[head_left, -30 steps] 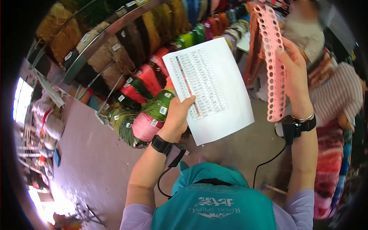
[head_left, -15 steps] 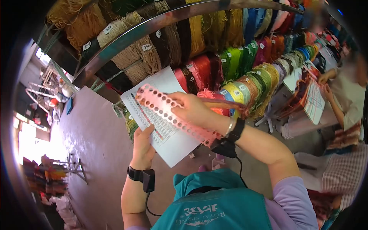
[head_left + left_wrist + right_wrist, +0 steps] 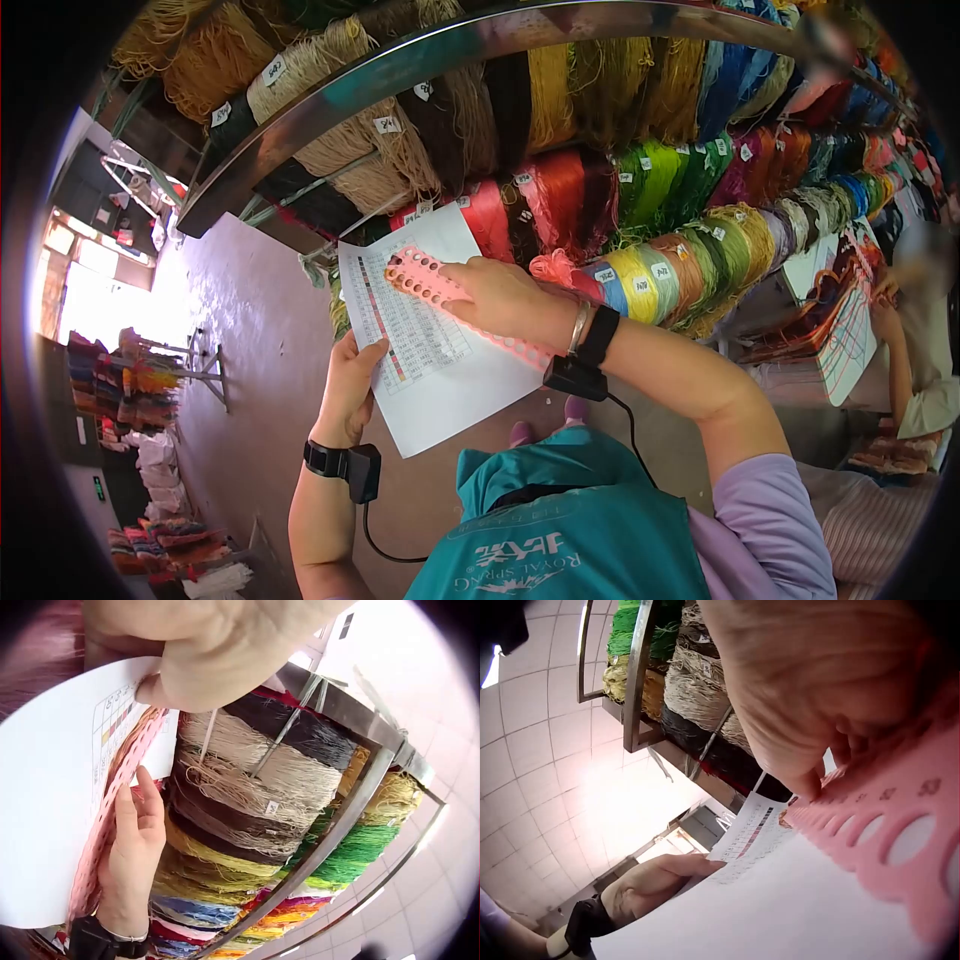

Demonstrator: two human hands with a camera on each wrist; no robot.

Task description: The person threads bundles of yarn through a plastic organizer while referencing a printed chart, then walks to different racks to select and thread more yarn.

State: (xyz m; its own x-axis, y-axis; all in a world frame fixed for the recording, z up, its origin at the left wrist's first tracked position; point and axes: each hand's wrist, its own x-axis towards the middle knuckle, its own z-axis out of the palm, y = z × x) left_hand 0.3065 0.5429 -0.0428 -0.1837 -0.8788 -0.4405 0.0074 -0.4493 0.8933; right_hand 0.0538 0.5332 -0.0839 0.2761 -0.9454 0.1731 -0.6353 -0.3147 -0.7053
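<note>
A white sheet (image 3: 430,400) with a printed table and a column of colour swatches is pinched at its left edge by the left hand (image 3: 350,385), thumb on top. Over the sheet lies a pink strip (image 3: 425,280) with rows of holes, gripped by the right hand (image 3: 510,300). In the left wrist view the strip (image 3: 112,791) stands beside the sheet (image 3: 45,802), with the right hand (image 3: 135,855) on it. Printed numbers show on the strip (image 3: 900,802) in the right wrist view.
Labelled yarn skeins (image 3: 640,270) in many colours hang on racks ahead, behind a curved metal rail (image 3: 400,60). At the right, another person's arm (image 3: 895,365) is by a board with coloured strands (image 3: 845,330). Grey floor (image 3: 250,320) extends at the left.
The right hand has brought the pink strip from the far right, upright, to a slant over the sheet. The left hand and sheet have moved left and lower. More racks show at the right.
</note>
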